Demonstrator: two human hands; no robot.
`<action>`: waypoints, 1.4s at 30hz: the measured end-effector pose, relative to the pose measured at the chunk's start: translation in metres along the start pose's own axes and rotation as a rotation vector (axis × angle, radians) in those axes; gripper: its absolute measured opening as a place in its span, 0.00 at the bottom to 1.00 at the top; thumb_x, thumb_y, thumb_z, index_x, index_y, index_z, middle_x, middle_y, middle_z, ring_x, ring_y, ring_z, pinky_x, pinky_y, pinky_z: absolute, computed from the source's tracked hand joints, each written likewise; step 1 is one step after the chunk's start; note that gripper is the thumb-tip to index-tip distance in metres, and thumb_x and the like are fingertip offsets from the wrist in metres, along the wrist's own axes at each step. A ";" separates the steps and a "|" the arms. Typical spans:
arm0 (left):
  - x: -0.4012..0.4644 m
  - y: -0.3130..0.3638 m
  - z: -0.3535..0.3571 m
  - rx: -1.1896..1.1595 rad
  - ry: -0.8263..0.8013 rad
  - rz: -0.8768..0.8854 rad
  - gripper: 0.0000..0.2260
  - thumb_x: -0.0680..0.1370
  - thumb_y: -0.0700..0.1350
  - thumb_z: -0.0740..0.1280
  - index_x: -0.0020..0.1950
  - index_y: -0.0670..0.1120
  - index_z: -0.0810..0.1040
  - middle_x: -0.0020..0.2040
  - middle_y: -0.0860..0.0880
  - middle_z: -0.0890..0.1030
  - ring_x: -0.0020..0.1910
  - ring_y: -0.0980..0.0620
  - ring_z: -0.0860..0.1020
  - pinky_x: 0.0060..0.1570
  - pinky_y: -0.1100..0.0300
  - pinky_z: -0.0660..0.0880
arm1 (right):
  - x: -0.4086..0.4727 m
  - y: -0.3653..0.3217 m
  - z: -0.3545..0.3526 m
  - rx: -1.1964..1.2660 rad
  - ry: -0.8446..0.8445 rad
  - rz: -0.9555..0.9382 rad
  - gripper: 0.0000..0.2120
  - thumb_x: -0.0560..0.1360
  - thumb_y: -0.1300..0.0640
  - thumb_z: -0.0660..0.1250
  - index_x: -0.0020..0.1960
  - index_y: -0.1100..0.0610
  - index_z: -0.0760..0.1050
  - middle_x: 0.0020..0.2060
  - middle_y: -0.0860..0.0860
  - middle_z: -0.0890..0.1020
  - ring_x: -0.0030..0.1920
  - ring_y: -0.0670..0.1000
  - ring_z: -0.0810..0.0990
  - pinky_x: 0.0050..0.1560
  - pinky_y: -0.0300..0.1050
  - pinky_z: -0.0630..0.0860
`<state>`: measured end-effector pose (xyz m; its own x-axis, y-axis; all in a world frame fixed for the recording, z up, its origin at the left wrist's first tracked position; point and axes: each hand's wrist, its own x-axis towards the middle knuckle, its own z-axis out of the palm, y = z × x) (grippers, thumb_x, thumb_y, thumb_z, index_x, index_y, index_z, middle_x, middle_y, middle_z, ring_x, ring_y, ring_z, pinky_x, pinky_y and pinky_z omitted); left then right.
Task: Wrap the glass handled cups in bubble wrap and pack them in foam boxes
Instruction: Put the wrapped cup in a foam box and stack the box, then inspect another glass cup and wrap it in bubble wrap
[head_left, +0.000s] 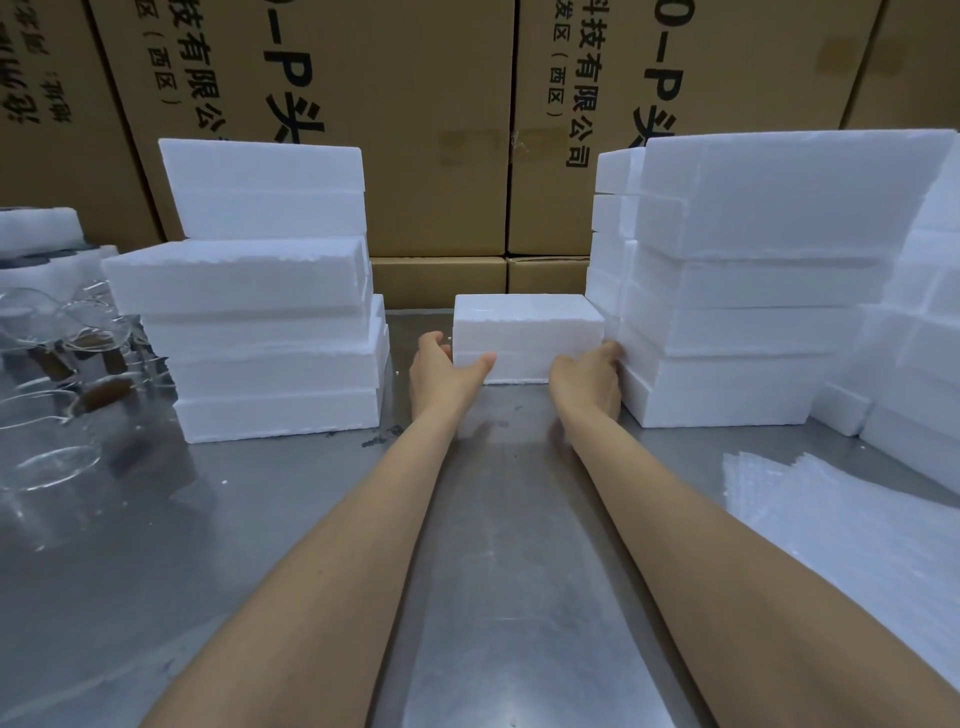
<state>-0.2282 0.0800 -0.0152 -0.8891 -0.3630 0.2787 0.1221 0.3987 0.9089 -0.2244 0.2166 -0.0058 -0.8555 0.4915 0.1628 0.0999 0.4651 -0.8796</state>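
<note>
A closed white foam box lies on the steel table, far centre, between two foam stacks. My left hand grips its left end, thumb on the front face and fingers round the side. My right hand grips its right end, fingers tucked between the box and the right-hand stack. Several clear glass handled cups stand at the left edge of the table. A sheet of bubble wrap lies flat at the right.
A tall stack of foam boxes stands left of the hands. A larger stack stands to the right, with more foam pieces at the far right. Brown cardboard cartons form a wall behind the table.
</note>
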 end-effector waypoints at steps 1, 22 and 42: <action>0.000 0.000 0.000 0.003 0.009 0.001 0.33 0.73 0.52 0.73 0.73 0.45 0.62 0.68 0.46 0.72 0.64 0.47 0.73 0.52 0.59 0.66 | 0.000 0.000 0.000 0.001 -0.002 -0.005 0.20 0.77 0.60 0.54 0.67 0.62 0.57 0.65 0.59 0.71 0.61 0.62 0.73 0.52 0.51 0.71; -0.052 0.014 -0.020 0.006 -0.039 0.041 0.23 0.72 0.43 0.70 0.66 0.44 0.70 0.64 0.47 0.74 0.56 0.51 0.74 0.49 0.61 0.69 | -0.059 -0.004 -0.015 -0.100 -0.073 -0.117 0.22 0.78 0.58 0.56 0.70 0.62 0.58 0.67 0.58 0.67 0.61 0.61 0.71 0.52 0.50 0.69; -0.215 0.032 -0.106 0.138 -0.234 0.209 0.08 0.73 0.39 0.68 0.50 0.48 0.80 0.53 0.51 0.72 0.57 0.52 0.74 0.50 0.69 0.64 | -0.187 0.020 -0.083 -0.257 -0.398 -0.375 0.10 0.75 0.57 0.60 0.52 0.49 0.76 0.52 0.50 0.82 0.53 0.53 0.79 0.49 0.44 0.72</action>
<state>0.0140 0.0813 -0.0132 -0.9303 -0.0648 0.3611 0.2655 0.5603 0.7846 -0.0202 0.1949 -0.0167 -0.9755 -0.0306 0.2178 -0.1684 0.7411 -0.6499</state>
